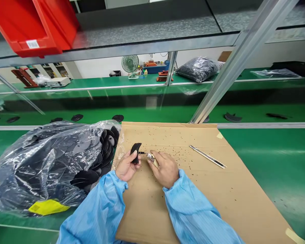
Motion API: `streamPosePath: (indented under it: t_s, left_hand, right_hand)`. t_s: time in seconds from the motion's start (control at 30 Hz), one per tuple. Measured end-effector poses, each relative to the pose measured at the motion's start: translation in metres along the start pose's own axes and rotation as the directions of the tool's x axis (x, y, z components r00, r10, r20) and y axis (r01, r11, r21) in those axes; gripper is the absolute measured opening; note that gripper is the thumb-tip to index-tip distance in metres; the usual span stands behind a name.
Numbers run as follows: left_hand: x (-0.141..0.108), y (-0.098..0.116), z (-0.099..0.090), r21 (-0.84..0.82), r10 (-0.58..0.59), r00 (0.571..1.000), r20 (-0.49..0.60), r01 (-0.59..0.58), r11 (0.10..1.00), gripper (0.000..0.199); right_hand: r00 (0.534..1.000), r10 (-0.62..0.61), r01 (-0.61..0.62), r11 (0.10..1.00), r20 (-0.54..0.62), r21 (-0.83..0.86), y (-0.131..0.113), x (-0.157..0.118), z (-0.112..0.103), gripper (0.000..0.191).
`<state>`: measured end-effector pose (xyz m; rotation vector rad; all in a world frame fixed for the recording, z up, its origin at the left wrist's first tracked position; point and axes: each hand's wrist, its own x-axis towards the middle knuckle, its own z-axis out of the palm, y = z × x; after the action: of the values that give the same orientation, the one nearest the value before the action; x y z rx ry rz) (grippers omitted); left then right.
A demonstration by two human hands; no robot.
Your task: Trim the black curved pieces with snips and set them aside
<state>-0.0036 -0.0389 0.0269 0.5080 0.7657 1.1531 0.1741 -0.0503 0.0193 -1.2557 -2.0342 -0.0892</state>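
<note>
My left hand (127,166) is closed on a curved black plastic piece (135,149), pinching it upright between thumb and fingers. A thin dark stub sticks out of the piece toward the right. Just across from it, my right hand (165,168) grips a small hand tool (150,156) with a shiny metal head and a pale handle, perhaps a pair of nippers. The tool's head points at the stub; whether they touch is hard to tell. Both hands are over a brown cardboard sheet (205,196) sprinkled with tiny dark bits.
A clear plastic bag (53,152) full of black discs lies at the left, with a yellow piece (48,207) by it. A slim cutter knife (207,156) rests on the cardboard. Beyond are a conveyor belt (152,113) with black parts, a metal post (226,78) and a red bin (38,27).
</note>
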Motion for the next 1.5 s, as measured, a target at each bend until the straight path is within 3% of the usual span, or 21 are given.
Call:
streamPosePath:
  t_s: [0.23, 0.5, 0.77, 0.97, 1.1, 1.3, 1.5]
  left_hand:
    - [-0.001, 0.000, 0.001, -0.005, -0.006, 1.000, -0.004, 0.005, 1.000, 0.047]
    - [-0.001, -0.001, 0.000, 0.001, -0.002, 1.000, -0.012, 0.002, 1.000, 0.046]
    - [0.002, -0.003, 0.001, -0.001, 0.163, 0.986, -0.039, -0.163, 0.987, 0.046]
    - [0.004, -0.002, -0.001, -0.030, 0.223, 0.971, -0.088, -0.227, 0.973, 0.045]
    - [0.002, 0.001, 0.001, -0.044, 0.165, 0.986, -0.024, -0.166, 0.985, 0.045]
    - [0.002, 0.002, 0.000, 0.063, 0.099, 0.989, -0.107, -0.093, 0.994, 0.057]
    - [0.001, 0.002, 0.001, 0.023, -0.008, 1.000, -0.018, 0.008, 1.000, 0.045]
  right_hand:
    - [0.997, 0.010, -0.005, 0.998, 0.073, -0.070, 0.000, 0.000, -0.002, 0.024]
    - [0.981, 0.074, -0.055, 0.992, 0.179, -0.110, -0.001, 0.000, -0.007, 0.036]
    - [0.973, 0.200, -0.219, 0.960, 0.118, 0.176, 0.002, 0.002, -0.003, 0.024]
    - [0.967, 0.221, -0.243, 0.950, 0.125, 0.197, 0.000, 0.001, -0.004, 0.024]
    - [0.967, 0.211, -0.235, 0.954, 0.143, 0.185, -0.002, 0.000, -0.003, 0.025]
    - [0.968, 0.133, -0.169, 0.972, 0.211, 0.165, -0.006, 0.000, -0.002, 0.028]
    - [0.937, 0.040, -0.083, 0.991, 0.348, 0.108, -0.015, -0.002, -0.004, 0.033]
